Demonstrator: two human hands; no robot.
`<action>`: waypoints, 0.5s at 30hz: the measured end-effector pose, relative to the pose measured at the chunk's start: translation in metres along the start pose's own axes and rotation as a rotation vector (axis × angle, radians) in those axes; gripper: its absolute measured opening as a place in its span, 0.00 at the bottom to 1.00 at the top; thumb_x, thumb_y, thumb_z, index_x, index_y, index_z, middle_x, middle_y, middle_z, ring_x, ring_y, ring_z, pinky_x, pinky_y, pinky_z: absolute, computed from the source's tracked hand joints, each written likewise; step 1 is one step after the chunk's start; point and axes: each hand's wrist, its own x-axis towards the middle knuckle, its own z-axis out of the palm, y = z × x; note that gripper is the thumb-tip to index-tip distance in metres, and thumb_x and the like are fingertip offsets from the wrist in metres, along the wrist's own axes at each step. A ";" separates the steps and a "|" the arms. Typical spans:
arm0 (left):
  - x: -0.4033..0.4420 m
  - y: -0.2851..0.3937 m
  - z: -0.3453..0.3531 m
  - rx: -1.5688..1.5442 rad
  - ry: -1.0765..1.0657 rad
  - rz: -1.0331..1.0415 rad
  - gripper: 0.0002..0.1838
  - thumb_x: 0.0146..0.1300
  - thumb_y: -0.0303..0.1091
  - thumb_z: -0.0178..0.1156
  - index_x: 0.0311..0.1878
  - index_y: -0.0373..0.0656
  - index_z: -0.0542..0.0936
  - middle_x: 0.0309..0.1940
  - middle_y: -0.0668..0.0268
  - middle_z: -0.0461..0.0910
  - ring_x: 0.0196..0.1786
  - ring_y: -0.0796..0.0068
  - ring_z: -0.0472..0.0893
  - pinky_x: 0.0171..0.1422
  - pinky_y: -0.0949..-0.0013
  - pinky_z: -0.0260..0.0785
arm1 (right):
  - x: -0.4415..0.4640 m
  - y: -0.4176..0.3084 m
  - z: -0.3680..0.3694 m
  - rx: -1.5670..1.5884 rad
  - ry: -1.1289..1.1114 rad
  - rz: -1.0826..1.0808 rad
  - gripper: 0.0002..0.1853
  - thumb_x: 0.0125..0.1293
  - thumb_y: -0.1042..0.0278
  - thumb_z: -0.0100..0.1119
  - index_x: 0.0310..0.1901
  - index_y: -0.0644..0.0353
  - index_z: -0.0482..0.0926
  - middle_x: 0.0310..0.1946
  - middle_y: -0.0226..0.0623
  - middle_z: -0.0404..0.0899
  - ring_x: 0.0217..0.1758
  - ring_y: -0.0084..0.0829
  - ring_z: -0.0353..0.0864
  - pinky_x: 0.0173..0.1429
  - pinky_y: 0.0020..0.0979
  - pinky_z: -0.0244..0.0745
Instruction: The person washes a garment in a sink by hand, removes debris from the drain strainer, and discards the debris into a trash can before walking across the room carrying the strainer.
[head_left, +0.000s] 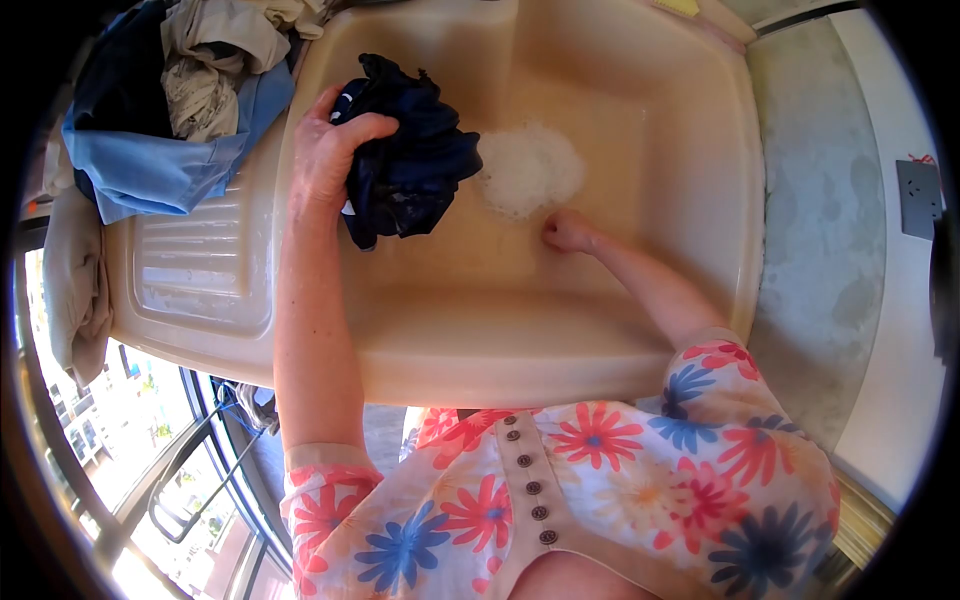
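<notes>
"What is gripped, and how?"

"A bunched navy cloth (415, 165) is clasped by the left hand (328, 150). The thumb is laid across the near face of the bundle, and the other fingers are mostly hidden behind it, so the grip is closed firmly around fabric."

"Where is the cloth held?"

"Over the left part of the basin (690, 190), apart from the foam. The left forearm is stretched almost straight forward along the basin's left rim, and the palm is turned inward."

"And the right hand (568, 231)?"

"It is curled into a fist inside the basin, right of its middle. Whether anything is enclosed by the fingers cannot be told. The forearm is slanted inward from the basin's near right corner."

"What is found around the hands?"

"A round patch of white foam (533, 168) is seen on the basin's floor, just beyond the right fist. To the left of the basin, a ribbed draining board (200, 245) is partly covered at its far end by a light blue cloth (160, 172) and crumpled beige cloth (215, 50). Well to the basin's right, a grey socket plate (920, 197) is mounted."
</notes>
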 end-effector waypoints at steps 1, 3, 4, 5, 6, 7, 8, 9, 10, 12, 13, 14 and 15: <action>0.000 0.000 0.000 -0.005 0.003 0.000 0.27 0.39 0.23 0.65 0.49 0.31 0.74 0.35 0.59 0.80 0.36 0.69 0.80 0.44 0.70 0.73 | 0.000 -0.001 -0.001 -0.002 0.002 -0.001 0.10 0.52 0.66 0.53 0.20 0.60 0.79 0.14 0.36 0.77 0.18 0.28 0.76 0.29 0.33 0.73; 0.001 -0.001 -0.001 -0.014 0.007 -0.001 0.28 0.39 0.23 0.65 0.49 0.30 0.74 0.35 0.59 0.80 0.36 0.69 0.80 0.44 0.70 0.74 | 0.001 0.000 0.000 0.013 -0.018 0.014 0.10 0.52 0.66 0.53 0.20 0.59 0.80 0.15 0.36 0.77 0.18 0.28 0.76 0.29 0.33 0.73; 0.001 -0.001 -0.001 -0.017 0.008 -0.001 0.28 0.39 0.22 0.66 0.49 0.30 0.74 0.35 0.59 0.80 0.36 0.69 0.80 0.44 0.70 0.74 | 0.002 0.001 0.000 0.021 -0.027 0.021 0.09 0.52 0.66 0.53 0.21 0.59 0.80 0.15 0.36 0.77 0.19 0.29 0.76 0.29 0.33 0.73; 0.000 0.000 0.000 -0.019 0.008 -0.002 0.28 0.39 0.22 0.66 0.49 0.30 0.74 0.35 0.58 0.80 0.36 0.69 0.80 0.44 0.70 0.74 | 0.001 0.000 0.000 0.020 -0.027 0.023 0.09 0.51 0.66 0.53 0.21 0.59 0.80 0.15 0.36 0.77 0.19 0.28 0.77 0.29 0.33 0.73; 0.000 0.000 0.000 -0.022 0.009 -0.003 0.28 0.39 0.22 0.66 0.49 0.30 0.73 0.35 0.58 0.80 0.36 0.69 0.80 0.44 0.70 0.74 | 0.000 -0.001 -0.001 0.019 -0.027 0.024 0.09 0.51 0.66 0.53 0.21 0.59 0.80 0.15 0.37 0.77 0.19 0.28 0.77 0.30 0.33 0.73; 0.000 0.000 0.000 -0.021 0.011 -0.002 0.28 0.39 0.22 0.66 0.49 0.30 0.73 0.35 0.58 0.80 0.36 0.69 0.80 0.44 0.70 0.74 | -0.001 -0.002 -0.002 0.017 -0.027 0.025 0.09 0.51 0.66 0.53 0.21 0.59 0.80 0.15 0.37 0.77 0.19 0.28 0.77 0.30 0.33 0.73; 0.000 0.000 0.000 -0.021 0.013 -0.001 0.28 0.39 0.22 0.66 0.49 0.30 0.73 0.35 0.58 0.80 0.36 0.69 0.80 0.44 0.70 0.74 | 0.000 -0.001 -0.001 0.003 -0.030 0.016 0.09 0.52 0.66 0.53 0.21 0.59 0.80 0.15 0.37 0.78 0.20 0.28 0.77 0.29 0.32 0.73; 0.000 0.000 0.000 -0.020 0.015 0.000 0.28 0.39 0.23 0.66 0.50 0.30 0.73 0.35 0.58 0.80 0.36 0.69 0.80 0.44 0.70 0.74 | 0.001 -0.001 -0.001 -0.013 -0.032 0.006 0.10 0.54 0.66 0.54 0.22 0.60 0.81 0.16 0.36 0.78 0.20 0.27 0.77 0.29 0.31 0.73; 0.000 0.000 0.000 -0.024 0.014 -0.003 0.28 0.39 0.23 0.65 0.50 0.30 0.73 0.35 0.58 0.80 0.36 0.69 0.80 0.44 0.70 0.74 | 0.002 -0.001 0.000 -0.027 -0.035 -0.003 0.10 0.55 0.66 0.54 0.23 0.60 0.81 0.17 0.36 0.79 0.20 0.27 0.77 0.28 0.30 0.73; 0.000 0.001 0.001 -0.032 0.011 -0.009 0.28 0.39 0.23 0.65 0.50 0.30 0.73 0.35 0.58 0.80 0.36 0.69 0.80 0.44 0.70 0.74 | 0.000 -0.007 0.004 0.390 -0.191 0.099 0.10 0.58 0.64 0.55 0.25 0.60 0.81 0.19 0.35 0.80 0.21 0.26 0.78 0.27 0.28 0.73; 0.000 0.001 0.001 -0.030 0.014 -0.010 0.28 0.39 0.23 0.65 0.50 0.30 0.73 0.35 0.58 0.80 0.35 0.69 0.80 0.44 0.70 0.74 | 0.000 -0.011 0.007 0.598 -0.269 0.150 0.11 0.60 0.63 0.56 0.27 0.60 0.81 0.20 0.35 0.80 0.22 0.26 0.78 0.26 0.27 0.73; 0.000 0.001 0.001 -0.028 0.016 -0.012 0.28 0.39 0.23 0.65 0.50 0.30 0.73 0.35 0.58 0.80 0.35 0.68 0.80 0.43 0.70 0.74 | 0.000 -0.020 0.007 0.638 -0.308 0.162 0.11 0.61 0.62 0.56 0.28 0.60 0.81 0.22 0.35 0.80 0.22 0.26 0.78 0.26 0.26 0.74; 0.000 0.001 0.000 -0.026 0.018 -0.013 0.28 0.39 0.23 0.65 0.50 0.30 0.74 0.35 0.58 0.80 0.35 0.68 0.80 0.43 0.70 0.74 | 0.001 -0.031 0.007 0.679 -0.347 0.174 0.12 0.62 0.61 0.57 0.30 0.60 0.81 0.23 0.35 0.81 0.23 0.26 0.78 0.26 0.26 0.74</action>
